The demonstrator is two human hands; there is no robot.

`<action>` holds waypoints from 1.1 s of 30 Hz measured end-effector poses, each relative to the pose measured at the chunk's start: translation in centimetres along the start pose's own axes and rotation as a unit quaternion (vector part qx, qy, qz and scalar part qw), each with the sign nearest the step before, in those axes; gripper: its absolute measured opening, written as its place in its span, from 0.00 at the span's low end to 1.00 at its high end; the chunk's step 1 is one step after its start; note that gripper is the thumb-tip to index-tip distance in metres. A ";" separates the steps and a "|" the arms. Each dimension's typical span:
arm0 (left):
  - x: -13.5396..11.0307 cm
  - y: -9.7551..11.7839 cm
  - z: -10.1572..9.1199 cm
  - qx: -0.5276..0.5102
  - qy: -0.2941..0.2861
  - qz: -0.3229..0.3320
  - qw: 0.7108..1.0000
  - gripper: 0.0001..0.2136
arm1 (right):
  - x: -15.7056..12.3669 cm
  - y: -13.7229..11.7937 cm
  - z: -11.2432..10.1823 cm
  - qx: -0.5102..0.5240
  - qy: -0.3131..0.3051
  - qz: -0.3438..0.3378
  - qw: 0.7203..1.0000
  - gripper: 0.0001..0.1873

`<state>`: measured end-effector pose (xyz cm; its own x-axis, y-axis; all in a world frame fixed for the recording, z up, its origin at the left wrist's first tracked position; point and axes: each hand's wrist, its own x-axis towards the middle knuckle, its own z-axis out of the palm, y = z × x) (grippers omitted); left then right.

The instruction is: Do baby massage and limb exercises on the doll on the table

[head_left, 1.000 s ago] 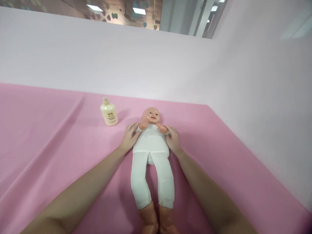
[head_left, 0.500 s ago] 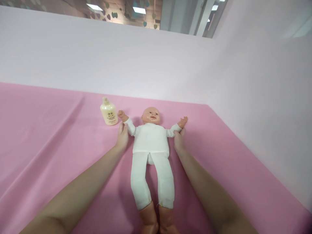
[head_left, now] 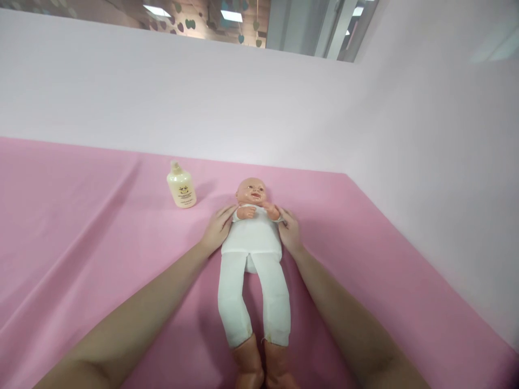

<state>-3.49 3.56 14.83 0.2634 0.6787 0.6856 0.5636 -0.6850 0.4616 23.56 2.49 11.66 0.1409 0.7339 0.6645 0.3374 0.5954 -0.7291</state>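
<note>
A baby doll [head_left: 252, 235] in a white cloth body lies on its back, its head away from me and its feet toward me. Both doll arms are bent inward, so the doll's small hands rest over its upper chest. My left hand [head_left: 219, 228] holds the doll's arm on the left from its outer side, fingers lying along it. On the other side, my right hand [head_left: 290, 231] holds the opposite doll arm in the same way. Parts of both doll arms are hidden behind my fingers.
A cream pump bottle [head_left: 182, 188] with a dark printed label stands left of the doll's head. Pink cloth [head_left: 101, 227], creased on the left, covers the surface. White walls [head_left: 194, 97] rise behind and to the right, with a window [head_left: 227, 27] at the top.
The doll's arms were spread out to the sides and are now folded in over its chest. My two hands have moved inward with them. Bottle and doll's body have stayed put.
</note>
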 end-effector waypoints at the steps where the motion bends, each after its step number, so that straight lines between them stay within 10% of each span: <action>1: 0.0 0.0 0.1 0.005 -0.006 0.004 1.000 0.19 | 0.0 -0.1 0.0 -0.013 -0.016 -0.012 1.000 0.34; 13: -0.2 -0.4 0.0 -0.061 0.057 -0.078 0.993 0.22 | -0.1 0.0 0.2 0.077 0.054 0.073 0.993 0.32; 24: -0.3 -2.9 0.2 -0.260 0.231 -0.304 0.887 0.12 | 0.4 1.4 -0.8 0.160 0.224 0.214 0.937 0.47; 33: -0.2 -0.4 -0.2 -0.143 0.099 -0.132 0.976 0.21 | 0.2 -1.1 -0.1 0.164 0.109 0.052 0.979 0.39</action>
<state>-3.89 3.61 14.59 -0.0339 0.7970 0.6031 0.3417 -0.5578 0.7564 23.32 1.96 12.66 0.3665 0.7302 0.5766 -0.0022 0.6204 -0.7843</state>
